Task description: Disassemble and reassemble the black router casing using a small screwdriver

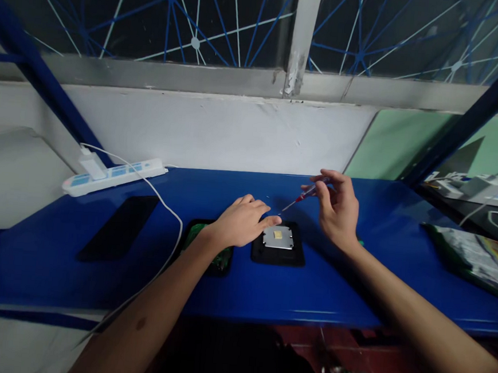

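In my right hand (337, 208) is a small screwdriver (302, 197) with a see-through handle and a red collar. Its thin shaft slants down to the left, and the tip ends above the far edge of a black square case part (278, 259). On that part lies a silver metal plate (285, 240) with a pale yellow square pad (278, 235) at its middle. My left hand (242, 219) reaches across with fingers stretched, its thumb at the plate's far left corner. Partly hidden under my left wrist is a black tray (227, 268) holding a green circuit board (221, 259).
A dark flat phone-like slab (118, 228) lies on the blue table (266, 297). Behind it stands a white power strip (116, 175) with a plugged-in charger (92, 162). Its white cable (177, 218) runs beside my left forearm. A shiny packet (472, 256) lies far right.
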{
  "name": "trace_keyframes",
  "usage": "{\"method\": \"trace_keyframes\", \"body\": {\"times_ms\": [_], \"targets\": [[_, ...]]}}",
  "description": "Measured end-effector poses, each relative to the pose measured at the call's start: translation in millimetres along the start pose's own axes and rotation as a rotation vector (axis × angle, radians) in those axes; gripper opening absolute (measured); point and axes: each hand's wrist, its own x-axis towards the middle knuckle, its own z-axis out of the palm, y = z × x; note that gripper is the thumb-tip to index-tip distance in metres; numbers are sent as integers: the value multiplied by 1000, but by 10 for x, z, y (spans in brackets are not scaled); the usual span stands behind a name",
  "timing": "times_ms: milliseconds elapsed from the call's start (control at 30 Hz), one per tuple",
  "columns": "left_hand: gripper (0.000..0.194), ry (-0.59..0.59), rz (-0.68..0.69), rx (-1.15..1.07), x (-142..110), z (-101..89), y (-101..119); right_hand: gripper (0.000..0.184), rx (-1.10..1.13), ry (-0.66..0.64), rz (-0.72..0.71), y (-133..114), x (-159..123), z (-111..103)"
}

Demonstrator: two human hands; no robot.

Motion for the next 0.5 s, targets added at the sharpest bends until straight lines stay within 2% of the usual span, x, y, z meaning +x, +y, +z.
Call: {"method": "trace_keyframes", "body": {"times_ms": [133,300,500], "targets": [[77,7,-45,46,2,37,-34,27,-23,-38,-41,-63,-30,-27],[81,-19,-44,62,9,28,-31,25,-64,-155,-87,-173,-111,-50],[84,-45,-54,71,-9,2,-1,23,-94,-223,-131,-248,-118,-45]]}}
